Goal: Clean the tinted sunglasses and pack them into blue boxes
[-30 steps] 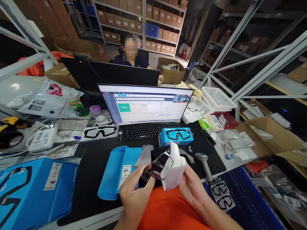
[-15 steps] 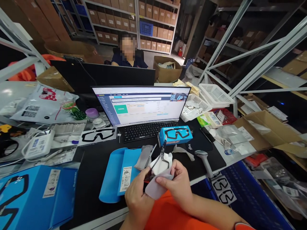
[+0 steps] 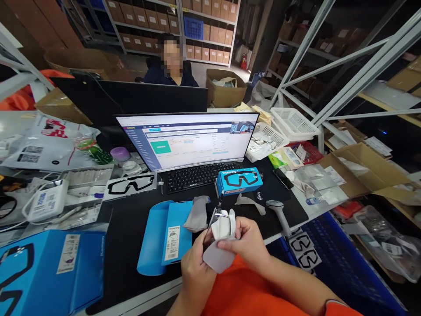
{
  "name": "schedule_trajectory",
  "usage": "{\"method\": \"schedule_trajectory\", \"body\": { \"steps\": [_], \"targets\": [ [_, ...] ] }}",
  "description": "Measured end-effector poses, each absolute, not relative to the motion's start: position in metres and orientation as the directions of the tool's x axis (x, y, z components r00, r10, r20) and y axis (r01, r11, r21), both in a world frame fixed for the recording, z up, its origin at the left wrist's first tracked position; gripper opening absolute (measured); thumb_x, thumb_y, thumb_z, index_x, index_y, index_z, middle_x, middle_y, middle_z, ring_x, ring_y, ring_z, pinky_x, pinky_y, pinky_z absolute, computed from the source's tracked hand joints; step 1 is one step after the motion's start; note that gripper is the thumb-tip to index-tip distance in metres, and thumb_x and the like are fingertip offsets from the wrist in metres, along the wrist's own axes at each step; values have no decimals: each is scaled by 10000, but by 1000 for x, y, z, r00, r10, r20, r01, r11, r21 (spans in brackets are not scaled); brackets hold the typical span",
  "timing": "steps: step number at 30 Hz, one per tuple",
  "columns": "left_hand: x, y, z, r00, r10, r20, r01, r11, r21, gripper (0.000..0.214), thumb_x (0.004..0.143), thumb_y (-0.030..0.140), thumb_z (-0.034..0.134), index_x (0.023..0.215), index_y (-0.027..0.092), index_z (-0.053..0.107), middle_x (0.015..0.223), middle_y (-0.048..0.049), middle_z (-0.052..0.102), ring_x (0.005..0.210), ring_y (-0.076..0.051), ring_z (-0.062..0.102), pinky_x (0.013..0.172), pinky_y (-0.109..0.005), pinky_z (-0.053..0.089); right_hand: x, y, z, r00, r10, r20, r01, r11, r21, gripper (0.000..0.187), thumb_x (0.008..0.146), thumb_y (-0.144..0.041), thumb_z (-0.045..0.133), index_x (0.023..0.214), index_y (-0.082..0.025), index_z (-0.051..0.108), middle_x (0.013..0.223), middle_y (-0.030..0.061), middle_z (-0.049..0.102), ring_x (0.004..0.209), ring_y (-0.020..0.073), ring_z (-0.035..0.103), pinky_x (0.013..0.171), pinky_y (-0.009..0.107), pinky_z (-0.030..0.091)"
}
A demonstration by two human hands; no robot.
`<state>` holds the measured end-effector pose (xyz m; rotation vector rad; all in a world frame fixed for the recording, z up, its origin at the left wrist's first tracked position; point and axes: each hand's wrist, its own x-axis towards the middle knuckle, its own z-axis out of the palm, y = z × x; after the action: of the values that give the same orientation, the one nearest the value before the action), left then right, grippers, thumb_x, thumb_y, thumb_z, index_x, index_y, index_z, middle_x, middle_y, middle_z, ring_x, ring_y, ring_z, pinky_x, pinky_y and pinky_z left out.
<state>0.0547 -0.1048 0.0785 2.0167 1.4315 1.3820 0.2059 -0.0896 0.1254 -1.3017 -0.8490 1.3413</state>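
My left hand is closed around a pair of glasses, whose dark arm points up and away from me. My right hand pinches a grey and white cloth against them. The lens is largely covered by the cloth and fingers. Left of my hands lie a grey pouch and a flattened blue glasses carton with a white label. Beyond them stands a blue box with glasses printed on it. A pale, curved strip rests on the black mat.
A monitor and keyboard stand ahead. At right are a barcode scanner, a phone and a white basket. A large blue box occupies the left front. Another person sits behind the monitors.
The view has shifted slightly. The glasses' arm has tilted lower, and the cloth has turned a little in my hands. Both hands keep their hold.
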Motion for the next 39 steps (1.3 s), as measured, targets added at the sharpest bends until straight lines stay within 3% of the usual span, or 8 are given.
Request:
{"method": "schedule_trajectory", "body": {
  "steps": [4, 9, 18, 23, 28, 32, 36, 39],
  "targets": [
    [55, -101, 89, 159, 791, 591, 548, -568, 614, 347, 919, 200, 512, 1259, 171, 571, 1021, -108, 782, 895, -221, 767, 736, -278, 632, 221, -78, 135, 79, 931, -356, -368, -305, -878, 673, 374, -363, 980, 564, -216, 352, 581, -63, 545, 503, 95, 481, 464, 200, 367],
    [55, -99, 93, 204, 759, 618, 549, -612, 570, 381, 913, 162, 494, 1290, 168, 549, 1064, -109, 773, 944, -219, 758, 773, -274, 625, 224, -72, 139, 19, 941, -338, -389, -304, -869, 586, 429, -470, 961, 636, -209, 478, 622, -37, 601, 547, 145, 573, 514, 258, 472],
    [55, -106, 82, 67, 828, 557, 554, -496, 669, 451, 920, 326, 611, 1327, 145, 538, 1113, -145, 757, 947, -250, 759, 779, -294, 631, 198, -105, 118, 184, 957, -223, -253, -173, -952, 646, 390, -253, 971, 532, -208, 342, 518, -84, 462, 520, 68, 346, 465, 181, 294],
    [54, -103, 85, 141, 805, 576, 534, -552, 641, 359, 939, 274, 564, 1274, 146, 564, 1042, -125, 774, 899, -225, 767, 752, -269, 629, 218, -90, 125, 54, 928, -370, -373, -324, -869, 698, 316, -227, 987, 540, -210, 326, 533, -86, 478, 509, 67, 388, 453, 180, 307],
    [53, -101, 93, 240, 766, 596, 484, -627, 611, 400, 914, 175, 546, 1314, 158, 546, 1093, -103, 767, 946, -205, 756, 780, -253, 624, 235, -74, 140, -97, 892, -442, -498, -428, -754, 582, 369, -309, 996, 640, -194, 494, 611, -58, 588, 539, 110, 543, 527, 225, 439],
    [53, -103, 91, 190, 785, 590, 517, -591, 619, 399, 889, 149, 540, 1287, 156, 576, 1079, -97, 774, 910, -201, 763, 752, -243, 629, 226, -81, 135, -79, 910, -408, -479, -393, -785, 525, 431, -376, 981, 681, -186, 560, 655, -29, 627, 568, 125, 566, 555, 244, 463],
    [54, -106, 89, 139, 837, 529, 535, -513, 671, 444, 857, 112, 526, 1293, 163, 587, 1156, -89, 758, 1002, -221, 747, 846, -280, 622, 214, -98, 122, 119, 947, -300, -341, -244, -908, 527, 478, -360, 956, 571, -193, 465, 562, -58, 521, 523, 83, 429, 498, 208, 359],
    [55, -109, 91, 117, 894, 433, 484, -431, 761, 437, 883, 149, 561, 1317, 183, 588, 1213, -80, 737, 1047, -226, 734, 882, -289, 615, 209, -107, 119, 153, 962, -225, -232, -186, -955, 561, 501, -338, 934, 515, -201, 390, 520, -66, 454, 514, 79, 360, 472, 208, 304]
  ]
}}
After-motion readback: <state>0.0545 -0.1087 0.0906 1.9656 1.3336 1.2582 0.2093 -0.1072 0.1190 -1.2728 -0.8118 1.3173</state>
